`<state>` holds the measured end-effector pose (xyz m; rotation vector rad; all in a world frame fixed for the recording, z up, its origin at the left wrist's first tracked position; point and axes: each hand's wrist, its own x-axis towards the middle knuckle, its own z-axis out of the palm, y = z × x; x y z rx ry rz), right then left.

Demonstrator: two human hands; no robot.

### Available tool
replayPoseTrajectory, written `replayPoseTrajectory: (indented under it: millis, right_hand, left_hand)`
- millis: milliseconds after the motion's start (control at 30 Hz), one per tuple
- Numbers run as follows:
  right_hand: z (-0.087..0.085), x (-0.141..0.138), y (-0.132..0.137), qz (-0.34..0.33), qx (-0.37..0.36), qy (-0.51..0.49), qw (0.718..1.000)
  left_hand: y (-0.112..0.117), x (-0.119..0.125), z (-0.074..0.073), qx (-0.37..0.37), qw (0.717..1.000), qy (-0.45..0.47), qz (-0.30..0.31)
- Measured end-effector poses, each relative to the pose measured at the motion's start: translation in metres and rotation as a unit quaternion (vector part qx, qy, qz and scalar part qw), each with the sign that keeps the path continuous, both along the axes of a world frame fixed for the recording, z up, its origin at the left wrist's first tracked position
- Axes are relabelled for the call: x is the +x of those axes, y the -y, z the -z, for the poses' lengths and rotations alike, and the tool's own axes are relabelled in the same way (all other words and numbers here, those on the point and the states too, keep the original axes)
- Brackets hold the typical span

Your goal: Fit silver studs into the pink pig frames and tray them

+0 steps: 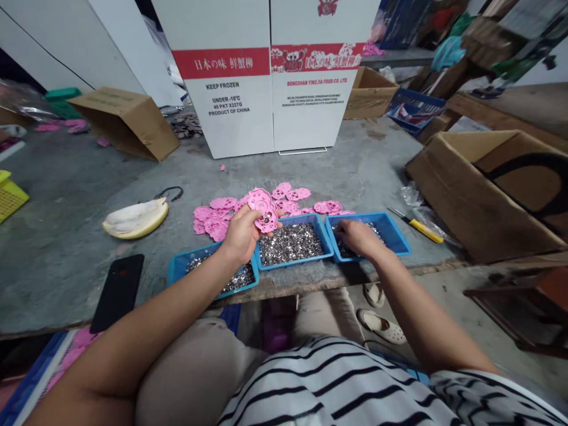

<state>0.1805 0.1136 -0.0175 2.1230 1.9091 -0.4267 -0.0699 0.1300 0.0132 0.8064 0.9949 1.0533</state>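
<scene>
My left hand (241,238) is closed around the edge of a pink plastic piece (262,204), a rounded moulded part with holes and a few shiny metal bits at its lower end. It is held up above the gap between the left blue tray (177,263) and the middle blue tray (329,241). Small silvery metal parts (290,244) fill the middle tray. My right hand (358,236) reaches down into the right blue tray (399,231), fingers bent together among similar metal parts; its fingertips are hidden. Several more pink pieces (216,228) lie loosely behind the trays.
A tall white carton (242,130) stands at the back. A fruit peel (135,219) and a black phone (118,290) lie left. On the right are a yellow-handled screwdriver (426,231) and an open cardboard box (474,219). The table's front edge (284,290) runs just before the trays.
</scene>
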Motion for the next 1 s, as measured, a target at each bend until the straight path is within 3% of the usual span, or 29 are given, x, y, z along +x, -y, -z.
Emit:
replayPoseTrajectory:
  millis: [367,467,533,600,667,733,833,1000]
  right_hand:
    - [-0.005,0.011,0.000,0.039,0.043,-0.041,0.997]
    - [-0.009,0.012,0.001,0.080,0.101,-0.096,0.987]
    - [-0.011,0.007,0.002,0.144,0.149,-0.248,0.946]
    - [-0.013,-0.005,0.003,0.182,0.160,-0.456,0.856]
    - [-0.015,-0.021,0.004,0.159,0.131,-0.611,0.764]
    - [-0.017,-0.039,0.005,0.124,0.098,-0.689,0.707]
    - [-0.022,-0.061,0.004,0.126,0.069,-0.729,0.669]
    - [-0.026,-0.079,0.003,0.142,0.069,-0.728,0.667]
  left_hand:
    - [-0.001,0.002,-0.001,-0.023,0.999,-0.008,-0.022]
    - [0.000,0.001,-0.001,-0.020,0.999,-0.013,-0.023]
    - [0.000,0.001,-0.001,-0.022,0.999,-0.019,-0.016]
    - [0.002,0.002,0.000,-0.020,1.000,-0.023,0.008]
    - [0.004,0.004,-0.001,-0.007,0.998,-0.033,0.046]
    - [0.008,0.008,-0.001,0.013,0.996,-0.052,0.078]
    - [0.013,0.015,-0.003,0.036,0.992,-0.086,0.083]
    - [0.015,0.020,-0.005,0.048,0.991,-0.118,0.050]
